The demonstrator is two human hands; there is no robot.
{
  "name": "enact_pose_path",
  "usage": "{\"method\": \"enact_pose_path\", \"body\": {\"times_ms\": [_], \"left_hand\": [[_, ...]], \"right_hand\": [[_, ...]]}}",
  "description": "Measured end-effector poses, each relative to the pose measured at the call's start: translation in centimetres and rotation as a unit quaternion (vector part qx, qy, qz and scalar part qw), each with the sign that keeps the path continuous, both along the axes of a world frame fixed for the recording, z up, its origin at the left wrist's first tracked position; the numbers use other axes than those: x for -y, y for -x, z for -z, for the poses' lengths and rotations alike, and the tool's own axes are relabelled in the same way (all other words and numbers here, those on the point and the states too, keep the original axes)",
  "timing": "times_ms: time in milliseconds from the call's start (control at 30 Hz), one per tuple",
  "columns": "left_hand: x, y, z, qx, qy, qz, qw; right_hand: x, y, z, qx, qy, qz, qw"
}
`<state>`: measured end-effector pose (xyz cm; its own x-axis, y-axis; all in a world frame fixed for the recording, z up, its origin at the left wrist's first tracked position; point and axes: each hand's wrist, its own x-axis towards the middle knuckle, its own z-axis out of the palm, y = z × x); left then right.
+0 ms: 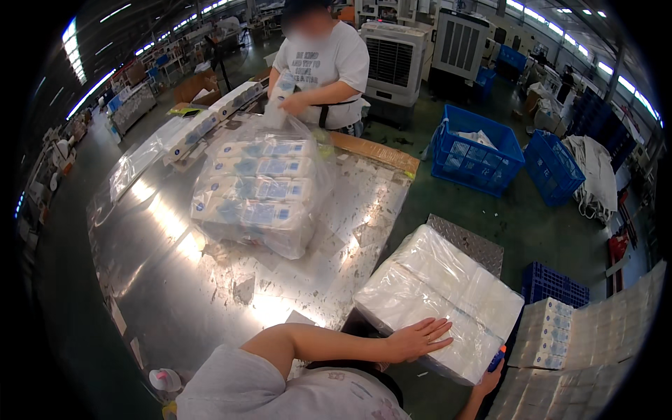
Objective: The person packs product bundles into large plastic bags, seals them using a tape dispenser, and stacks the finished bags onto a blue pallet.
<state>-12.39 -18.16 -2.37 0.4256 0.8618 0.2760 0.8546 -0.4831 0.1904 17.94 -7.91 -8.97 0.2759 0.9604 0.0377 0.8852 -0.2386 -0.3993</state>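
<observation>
A large clear-plastic-wrapped bundle of white packs (448, 294) sits tilted off the table's right edge, in front of me. My left hand (420, 339) lies flat on its near top, fingers stretched out and holding nothing. At the bundle's near right corner, my right hand (488, 380) is closed round a small blue and orange tool (498, 358). Most of that tool is hidden, so its kind does not show. What supports the bundle from below is mostly out of sight.
A metal table (336, 273) bears another bagged bundle of tissue packs (255, 189). Across it a co-worker (322, 66) holds a pack. Blue crates (476, 164) stand on the floor at far right. Stacked wrapped packs (553, 332) rise at my right, beside a dark blue pallet (553, 283).
</observation>
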Motion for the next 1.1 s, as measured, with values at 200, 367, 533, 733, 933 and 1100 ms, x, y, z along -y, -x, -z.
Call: {"method": "enact_pose_path", "body": {"times_ms": [200,367,533,733,933,1100], "left_hand": [[0.3,0.2,-0.8,-0.001,0.04,0.014,0.999],[0.0,0.5,-1.0,0.024,0.056,0.024,0.998],[0.1,-0.1,0.4,0.004,0.035,0.006,0.999],[-0.2,0.3,-0.3,0.112,0.055,0.033,0.992],[-0.5,-0.4,2.5,0.256,0.021,0.044,0.966],[0.3,0.9,-0.9,0.377,-0.044,0.049,0.924]], "right_hand": [[0.3,0.8,-1.9,-0.013,0.033,0.014,0.999],[-0.5,-2.5,0.2,-0.013,-0.061,-0.026,0.998],[-1.1,-3.5,-4.3,-0.04,-0.126,-0.039,0.99],[3.0,7.4,-19.6,-0.149,-0.147,-0.027,0.977],[3.7,13.1,-20.0,-0.298,-0.222,-0.17,0.913],[4.5,17.6,-21.1,-0.393,-0.124,-0.167,0.896]]}}
